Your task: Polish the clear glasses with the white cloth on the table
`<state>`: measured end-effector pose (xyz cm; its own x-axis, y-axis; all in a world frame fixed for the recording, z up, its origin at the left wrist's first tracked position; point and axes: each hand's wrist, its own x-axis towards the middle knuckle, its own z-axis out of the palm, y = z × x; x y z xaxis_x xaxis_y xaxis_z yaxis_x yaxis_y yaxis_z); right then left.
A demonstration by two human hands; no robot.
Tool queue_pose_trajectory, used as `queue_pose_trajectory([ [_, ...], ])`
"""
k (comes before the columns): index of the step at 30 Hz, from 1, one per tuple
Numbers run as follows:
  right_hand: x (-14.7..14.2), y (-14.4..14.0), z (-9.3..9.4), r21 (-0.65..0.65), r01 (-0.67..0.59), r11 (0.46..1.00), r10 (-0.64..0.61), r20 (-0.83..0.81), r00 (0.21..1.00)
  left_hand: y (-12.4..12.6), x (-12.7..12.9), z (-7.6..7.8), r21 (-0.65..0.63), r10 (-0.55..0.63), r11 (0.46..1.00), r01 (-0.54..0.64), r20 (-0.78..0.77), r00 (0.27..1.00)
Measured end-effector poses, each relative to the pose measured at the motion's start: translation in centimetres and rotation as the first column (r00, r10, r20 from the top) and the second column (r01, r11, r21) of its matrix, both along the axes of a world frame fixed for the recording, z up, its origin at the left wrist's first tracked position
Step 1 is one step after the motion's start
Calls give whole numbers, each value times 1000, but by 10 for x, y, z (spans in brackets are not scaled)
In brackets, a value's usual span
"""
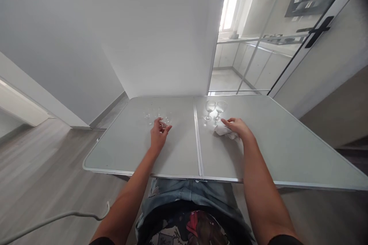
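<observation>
On the left half of the table, my left hand (160,133) has its thumb and fingers curled around the lower part of a clear wine glass (168,116). More clear glasses (148,116) stand just beyond it, faint against the pale top, so their outlines are hard to separate. Right of the table's centre seam, my right hand (237,127) grips a crumpled white cloth (223,131), which hangs below the fingers to the table. Two stemmed glasses, a left one (210,108) and a right one (220,108), stand upright close to its fingertips.
The pale folding table (178,153) has a metal rim and a raised centre seam (197,141). A white wall (166,46) rises behind it. To the right is a glass-panelled door with a black handle (319,31). A grey hose or cable (71,213) is at lower left.
</observation>
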<state>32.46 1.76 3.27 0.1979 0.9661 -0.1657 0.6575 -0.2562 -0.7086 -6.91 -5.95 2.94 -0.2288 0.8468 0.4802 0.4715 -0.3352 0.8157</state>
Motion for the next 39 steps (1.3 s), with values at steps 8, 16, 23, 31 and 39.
queue_pose_trajectory([
  [8, -52, -53, 30, 311, -198, 930, 368, -769, 522, 28, 72, -9, -68, -261, 962, 263, 31, 965],
  [16, -105, -56, 6, 66, -112, 991, 105, -913, 394, 14, 85, -16, -139, -465, 808, 573, 448, 764],
  [23, -112, -58, 6, 170, -166, 971, 234, -799, 554, 11, 89, -11, -77, -385, 878, 472, 468, 795],
  [31, -74, -71, 30, 157, -650, 744, 625, -507, 593, 22, 74, -12, -135, -197, 930, 342, 603, 773],
  [39, -107, -76, 12, 207, -357, 911, 412, -485, 771, 19, 78, -10, -155, -260, 905, 397, 537, 802],
])
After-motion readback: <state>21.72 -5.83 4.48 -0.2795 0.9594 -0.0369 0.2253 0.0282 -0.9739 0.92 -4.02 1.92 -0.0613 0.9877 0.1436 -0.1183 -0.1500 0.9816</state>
